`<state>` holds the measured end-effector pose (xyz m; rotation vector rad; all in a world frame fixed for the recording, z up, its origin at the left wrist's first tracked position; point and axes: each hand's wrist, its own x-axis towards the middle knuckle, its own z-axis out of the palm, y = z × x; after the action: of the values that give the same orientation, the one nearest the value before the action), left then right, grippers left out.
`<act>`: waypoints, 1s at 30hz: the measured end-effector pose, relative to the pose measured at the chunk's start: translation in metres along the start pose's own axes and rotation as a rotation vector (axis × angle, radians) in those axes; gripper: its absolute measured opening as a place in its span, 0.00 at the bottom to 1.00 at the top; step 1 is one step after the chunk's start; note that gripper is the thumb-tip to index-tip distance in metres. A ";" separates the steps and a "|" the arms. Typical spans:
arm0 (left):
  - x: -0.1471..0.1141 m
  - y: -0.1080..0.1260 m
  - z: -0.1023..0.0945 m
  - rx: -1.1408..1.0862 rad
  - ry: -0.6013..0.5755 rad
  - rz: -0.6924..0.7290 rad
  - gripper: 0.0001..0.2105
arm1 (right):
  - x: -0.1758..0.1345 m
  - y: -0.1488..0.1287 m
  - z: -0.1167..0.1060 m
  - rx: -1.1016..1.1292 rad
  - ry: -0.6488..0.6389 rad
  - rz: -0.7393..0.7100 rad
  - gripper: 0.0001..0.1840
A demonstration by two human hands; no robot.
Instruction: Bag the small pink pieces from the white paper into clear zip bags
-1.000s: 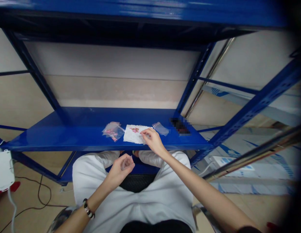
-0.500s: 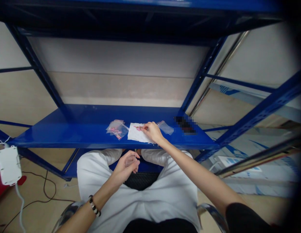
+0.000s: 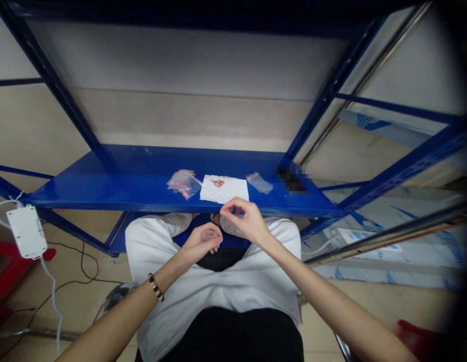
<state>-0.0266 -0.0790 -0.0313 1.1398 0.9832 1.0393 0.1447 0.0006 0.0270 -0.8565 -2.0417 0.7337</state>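
My left hand [image 3: 203,240] is closed around a small clear plastic bag [image 3: 208,235] above my lap. To its right, my right hand [image 3: 244,218] makes a pinch, thumb against index finger, just in front of the shelf edge. Whatever sits between those fingertips is too small to make out. Beyond that hand, a white cloth or paper sheet [image 3: 227,192] lies on the blue shelf with a little heap of pink and reddish beads [image 3: 218,183] on it. Left of the sheet are several clear bags [image 3: 184,183] with pink bits inside.
A flat clear bag [image 3: 260,183] lies right of the sheet, with a dark pixelated object [image 3: 292,180] farther right. Blue posts frame the shelf [image 3: 116,173]. A white box with cables [image 3: 27,231] hangs at the left.
My right hand has left the bead heap and come back toward my left hand, still pinched. My left hand keeps the bag, turned slightly. The camera view has tilted down.
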 end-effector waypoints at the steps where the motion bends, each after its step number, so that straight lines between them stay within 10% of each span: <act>1: -0.001 -0.001 0.001 0.015 -0.028 0.012 0.14 | -0.016 -0.009 0.004 0.035 -0.002 -0.016 0.04; 20: -0.012 0.011 0.009 -0.086 -0.190 -0.022 0.16 | -0.051 -0.017 0.009 0.109 -0.005 -0.028 0.11; 30: -0.005 0.008 0.007 -0.097 -0.148 -0.013 0.17 | 0.064 0.065 -0.026 -0.204 0.172 0.011 0.11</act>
<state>-0.0224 -0.0848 -0.0216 1.1125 0.8143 0.9677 0.1573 0.0950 0.0212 -1.0107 -1.9798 0.4458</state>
